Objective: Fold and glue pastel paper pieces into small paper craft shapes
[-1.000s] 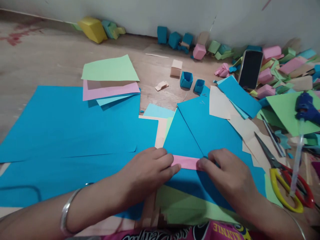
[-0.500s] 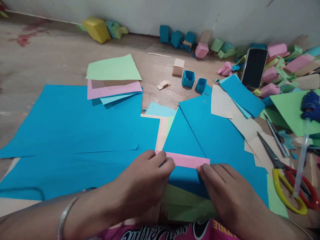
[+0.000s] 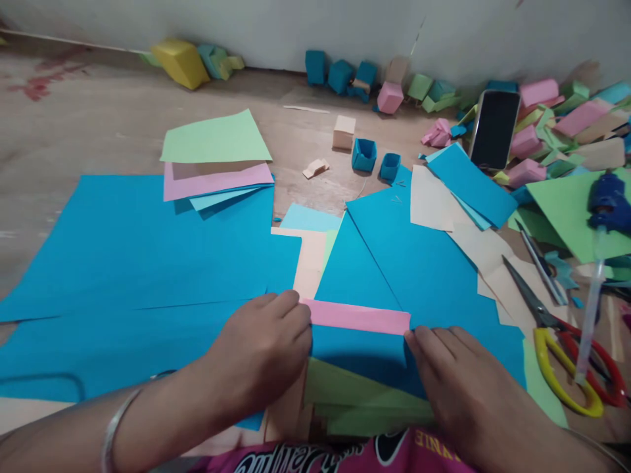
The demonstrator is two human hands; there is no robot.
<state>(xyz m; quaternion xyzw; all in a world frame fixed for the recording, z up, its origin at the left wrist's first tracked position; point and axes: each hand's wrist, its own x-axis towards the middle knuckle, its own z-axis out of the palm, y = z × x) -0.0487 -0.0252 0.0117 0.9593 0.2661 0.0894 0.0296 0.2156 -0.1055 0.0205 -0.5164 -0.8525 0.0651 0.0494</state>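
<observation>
A narrow pink paper strip [image 3: 357, 317] lies across blue paper [image 3: 365, 266], stretched between my two hands. My left hand [image 3: 269, 345] is closed, its curled fingers on the strip's left end and hiding that end. At the strip's lower right corner, the fingertips of my right hand [image 3: 456, 374] are pressed together on the edge; the thumb is mostly hidden. Below the strip, the blue paper drops toward folded green sheets [image 3: 362, 401] near my lap. A large blue sheet [image 3: 162, 249] spreads out left of my left hand.
Scissors [image 3: 545, 322], a glue gun [image 3: 608, 203] with a clear stick and a phone [image 3: 495, 128] lie on the right. Green and pink sheets [image 3: 217, 138] are stacked at left. Small blue paper boxes [image 3: 365, 155] stand farther back, before several folded paper pieces along the wall.
My left hand has slid leftward along the pink strip and my right hand a little rightward, so more of the strip shows between them. The view has shifted slightly.
</observation>
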